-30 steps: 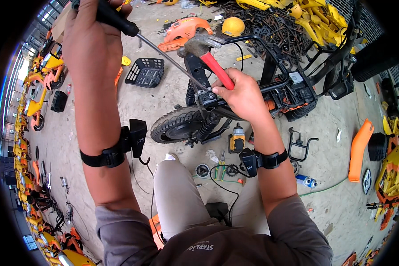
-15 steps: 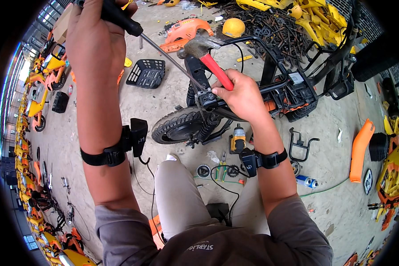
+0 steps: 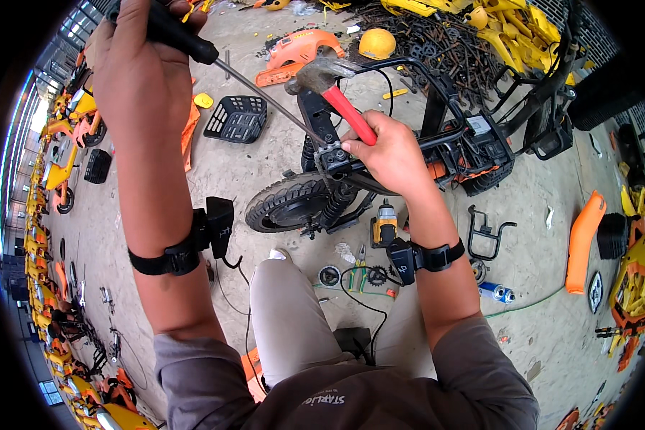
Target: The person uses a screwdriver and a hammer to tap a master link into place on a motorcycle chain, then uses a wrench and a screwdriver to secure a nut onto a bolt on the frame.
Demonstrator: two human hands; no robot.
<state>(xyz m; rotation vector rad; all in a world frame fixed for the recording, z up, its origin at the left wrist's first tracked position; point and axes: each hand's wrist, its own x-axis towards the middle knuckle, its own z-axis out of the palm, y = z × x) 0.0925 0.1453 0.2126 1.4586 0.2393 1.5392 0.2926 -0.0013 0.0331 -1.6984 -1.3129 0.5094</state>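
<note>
At the far left, a row of yellow and orange small bikes [image 3: 54, 168] stands along the wall. The left hand [image 3: 140, 75] is raised high, with the forearm going almost straight up in the picture, and a black strap with a small black device [image 3: 193, 240] sits on the wrist. This hand is closed in a fist around the black handle of a long screwdriver with a thin grey metal shaft [image 3: 265, 97]. The shaft runs down to the right, and its tip meets the grey metal clamp [image 3: 331, 153] at the top of the black front fork. Behind the shaft, a black plastic basket [image 3: 238, 119] lies on the concrete floor [image 3: 552, 337]. Below the clamp is the small black rubber front wheel [image 3: 290, 204] of a black electric bike without its covers [image 3: 437, 143].

The right hand [image 3: 387, 154] is lower, with the forearm coming up from the bottom edge and a second black wrist strap [image 3: 423, 256] on it. Its fingers are wrapped tight around the red handle of a hammer with a grey steel head [image 3: 326, 75]; the head is up and near the screwdriver shaft. Under this hand, a yellow and black cordless drill [image 3: 385, 223] stands on the floor. Further right, a long orange plastic cover [image 3: 583, 240] lies well apart from the bike.
</note>
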